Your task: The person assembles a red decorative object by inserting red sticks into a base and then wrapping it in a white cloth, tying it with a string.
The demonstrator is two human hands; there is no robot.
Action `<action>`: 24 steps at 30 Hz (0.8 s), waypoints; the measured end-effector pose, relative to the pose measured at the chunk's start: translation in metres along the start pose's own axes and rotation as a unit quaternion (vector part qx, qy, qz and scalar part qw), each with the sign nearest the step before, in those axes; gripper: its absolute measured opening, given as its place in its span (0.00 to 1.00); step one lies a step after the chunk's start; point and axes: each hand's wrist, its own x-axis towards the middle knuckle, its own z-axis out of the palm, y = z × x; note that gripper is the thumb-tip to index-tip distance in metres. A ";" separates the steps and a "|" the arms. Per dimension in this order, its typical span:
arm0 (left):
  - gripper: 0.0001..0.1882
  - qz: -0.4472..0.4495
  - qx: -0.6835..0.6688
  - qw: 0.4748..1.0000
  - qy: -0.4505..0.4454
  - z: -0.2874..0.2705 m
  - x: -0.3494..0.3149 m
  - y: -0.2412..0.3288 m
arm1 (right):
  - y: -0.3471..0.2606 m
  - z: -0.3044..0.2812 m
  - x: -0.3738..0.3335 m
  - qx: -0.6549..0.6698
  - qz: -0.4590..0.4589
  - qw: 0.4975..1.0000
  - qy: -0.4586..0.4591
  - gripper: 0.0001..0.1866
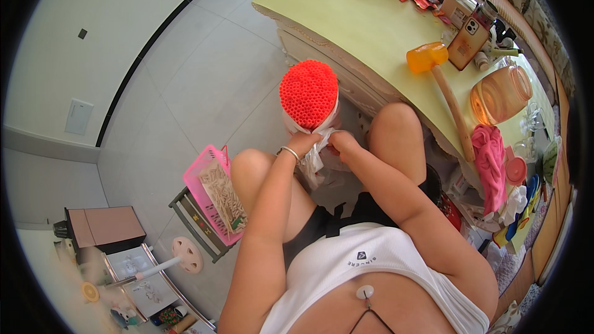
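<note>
Between my knees stands a tight bundle of red tubes (308, 94), its round open ends facing up. A white plastic bag (314, 159) wraps the lower part of the bundle and hangs down in loose folds on my side. My left hand (303, 143), with a bracelet at the wrist, is closed on the bag's gathered edge just below the red ends. Close beside it, on the right, my right hand (342, 144) pinches the same plastic. The bottom of the bundle is hidden behind my hands and the bag.
A pink basket (197, 180) of pale sticks rests on a small stool (193, 226) by my left knee. Along the right runs a yellow-green table (346, 15) with an orange-headed mallet (455, 108), a phone (468, 43), a glass jar (502, 96) and a pink cloth (489, 161).
</note>
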 end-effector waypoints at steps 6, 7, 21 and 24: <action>0.21 0.002 0.043 0.999 0.003 -0.003 0.004 -0.003 | -0.005 0.004 -0.011 0.078 0.002 0.996 -0.044 0.12; 0.21 0.007 0.040 0.999 0.006 -0.004 0.004 -0.005 | -0.005 0.006 -0.011 0.106 0.010 0.993 -0.049 0.13; 0.25 0.030 0.177 0.983 0.047 -0.008 0.001 0.005 | -0.001 0.016 -0.006 0.276 0.029 0.961 -0.019 0.14; 0.28 0.030 0.179 0.982 0.056 -0.010 -0.008 0.012 | -0.017 0.007 -0.010 0.055 0.006 0.996 -0.072 0.08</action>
